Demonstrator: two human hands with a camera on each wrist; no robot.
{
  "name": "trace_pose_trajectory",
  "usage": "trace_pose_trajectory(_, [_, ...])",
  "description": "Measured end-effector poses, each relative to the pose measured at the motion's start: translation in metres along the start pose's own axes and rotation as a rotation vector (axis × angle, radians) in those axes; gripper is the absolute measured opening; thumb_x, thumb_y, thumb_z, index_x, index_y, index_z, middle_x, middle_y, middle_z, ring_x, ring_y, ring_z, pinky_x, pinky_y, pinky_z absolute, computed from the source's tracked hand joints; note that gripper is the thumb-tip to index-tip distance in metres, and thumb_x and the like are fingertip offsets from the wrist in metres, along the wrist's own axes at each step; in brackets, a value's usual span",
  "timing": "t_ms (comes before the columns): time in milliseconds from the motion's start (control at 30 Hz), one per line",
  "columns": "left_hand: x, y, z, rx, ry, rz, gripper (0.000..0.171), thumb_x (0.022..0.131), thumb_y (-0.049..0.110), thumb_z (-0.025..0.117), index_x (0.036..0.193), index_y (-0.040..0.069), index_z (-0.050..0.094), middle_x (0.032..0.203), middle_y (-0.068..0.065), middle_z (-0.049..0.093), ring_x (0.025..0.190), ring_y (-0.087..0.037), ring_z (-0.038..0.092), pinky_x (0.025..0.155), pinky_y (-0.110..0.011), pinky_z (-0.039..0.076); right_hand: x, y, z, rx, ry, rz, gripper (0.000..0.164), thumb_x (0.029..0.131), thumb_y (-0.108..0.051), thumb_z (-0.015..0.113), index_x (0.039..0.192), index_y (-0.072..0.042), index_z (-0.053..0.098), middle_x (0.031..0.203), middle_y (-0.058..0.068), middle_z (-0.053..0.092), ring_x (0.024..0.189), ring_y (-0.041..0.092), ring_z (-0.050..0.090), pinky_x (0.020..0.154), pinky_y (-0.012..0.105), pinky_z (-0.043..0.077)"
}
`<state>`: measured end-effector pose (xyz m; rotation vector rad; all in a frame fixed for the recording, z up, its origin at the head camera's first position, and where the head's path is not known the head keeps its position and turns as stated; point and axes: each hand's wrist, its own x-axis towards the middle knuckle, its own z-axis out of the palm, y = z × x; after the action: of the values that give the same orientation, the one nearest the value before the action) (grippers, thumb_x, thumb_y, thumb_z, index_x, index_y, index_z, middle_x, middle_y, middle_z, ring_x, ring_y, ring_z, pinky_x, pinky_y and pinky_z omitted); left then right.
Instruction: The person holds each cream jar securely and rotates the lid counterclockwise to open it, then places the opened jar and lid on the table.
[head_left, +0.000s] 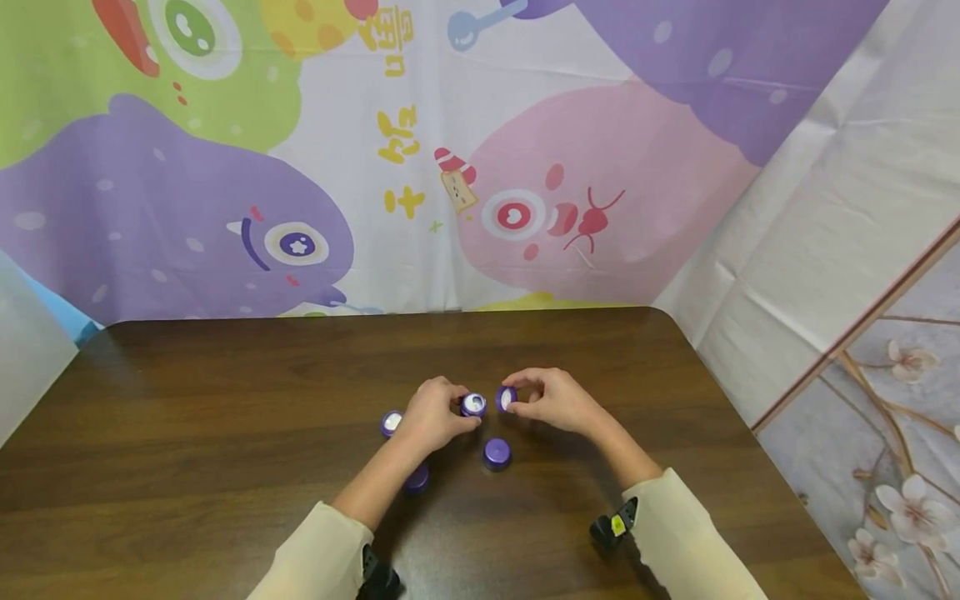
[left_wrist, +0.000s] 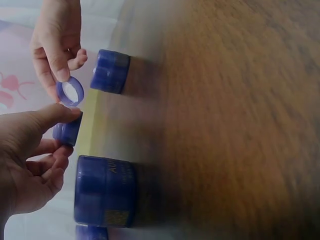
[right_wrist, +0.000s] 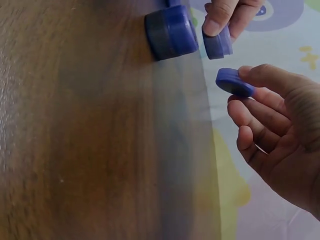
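Note:
Over the middle of the table, my left hand [head_left: 435, 414] pinches a small purple jar [head_left: 473, 405] with its open top showing white inside. To its right, my right hand [head_left: 555, 398] holds a round purple lid [head_left: 507, 399] between thumb and fingers, its white inner face turned toward the jar. A narrow gap separates lid and jar in the right wrist view, where the lid [right_wrist: 234, 82] appears edge-on. Nearest to both hands, a capped purple jar [head_left: 497, 454] stands on the wood. Beside the left wrist lies a round purple piece [head_left: 392, 423] with a white centre.
Another purple jar [head_left: 416, 478] is partly covered by the left forearm. Gold lettering marks a jar [left_wrist: 105, 192] in the left wrist view. The brown wooden table [head_left: 225, 500] ends at a printed cloth [head_left: 420, 250] behind, and a floral panel [head_left: 885, 400] stands at the right.

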<state>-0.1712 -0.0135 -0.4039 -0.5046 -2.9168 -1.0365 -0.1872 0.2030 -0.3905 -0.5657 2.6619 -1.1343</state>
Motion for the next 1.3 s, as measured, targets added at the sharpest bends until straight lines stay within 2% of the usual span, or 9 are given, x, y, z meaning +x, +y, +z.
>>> trace_pose_trajectory(167, [0.004, -0.002, 0.003, 0.027, -0.031, -0.011, 0.043, 0.073, 0.024, 0.079, 0.106, -0.001, 0.069, 0.093, -0.011, 0.063, 0.086, -0.023, 0.056, 0.079, -0.037, 0.049, 0.004, 0.007, 0.004, 0.039, -0.018, 0.029, 0.035, 0.083, -0.018, 0.07, 0.116, -0.01, 0.063, 0.1, 0.009, 0.069, 0.06, 0.015, 0.056, 0.05, 0.024, 0.045])
trace_pose_trajectory(333, [0.007, -0.003, 0.007, 0.042, -0.038, 0.003, 0.04, 0.072, 0.023, 0.079, 0.103, 0.0, 0.07, 0.093, -0.011, 0.065, 0.089, -0.024, 0.055, 0.08, -0.037, 0.048, 0.006, 0.013, 0.008, 0.061, -0.025, 0.041, 0.035, 0.083, -0.017, 0.07, 0.116, -0.01, 0.063, 0.102, 0.009, 0.068, 0.059, 0.012, 0.054, 0.051, 0.024, 0.046])
trace_pose_trajectory(533, [0.01, -0.006, 0.011, 0.077, -0.046, 0.024, 0.037, 0.071, 0.023, 0.079, 0.099, 0.0, 0.071, 0.09, -0.011, 0.066, 0.088, -0.025, 0.056, 0.079, -0.038, 0.047, 0.01, 0.018, 0.015, 0.036, -0.021, 0.022, 0.033, 0.081, -0.018, 0.072, 0.113, -0.01, 0.065, 0.107, 0.009, 0.068, 0.063, 0.011, 0.049, 0.053, 0.022, 0.042])
trace_pose_trajectory(733, [0.012, -0.009, 0.016, 0.098, -0.061, -0.003, 0.039, 0.07, 0.024, 0.08, 0.1, 0.001, 0.071, 0.089, -0.009, 0.065, 0.088, -0.025, 0.055, 0.081, -0.038, 0.047, 0.011, 0.021, 0.019, 0.009, -0.025, 0.04, 0.032, 0.081, -0.021, 0.073, 0.111, -0.013, 0.066, 0.108, 0.007, 0.068, 0.067, 0.012, 0.046, 0.057, 0.023, 0.04])
trace_pose_trajectory(1000, [0.013, -0.01, 0.018, 0.111, -0.054, 0.019, 0.035, 0.07, 0.024, 0.079, 0.097, 0.001, 0.072, 0.088, -0.009, 0.066, 0.088, -0.025, 0.055, 0.082, -0.037, 0.046, 0.012, 0.022, 0.018, 0.004, -0.04, 0.062, 0.033, 0.082, -0.016, 0.071, 0.114, -0.012, 0.066, 0.109, 0.008, 0.068, 0.067, 0.012, 0.047, 0.057, 0.023, 0.041])
trace_pose_trajectory(1300, [0.014, -0.008, 0.017, 0.109, -0.076, -0.015, 0.035, 0.071, 0.024, 0.079, 0.097, 0.002, 0.072, 0.089, -0.009, 0.066, 0.089, -0.025, 0.055, 0.083, -0.037, 0.046, 0.013, 0.024, 0.016, 0.02, -0.052, 0.112, 0.028, 0.085, -0.012, 0.066, 0.113, -0.008, 0.066, 0.094, 0.005, 0.066, 0.065, 0.011, 0.049, 0.056, 0.023, 0.042])
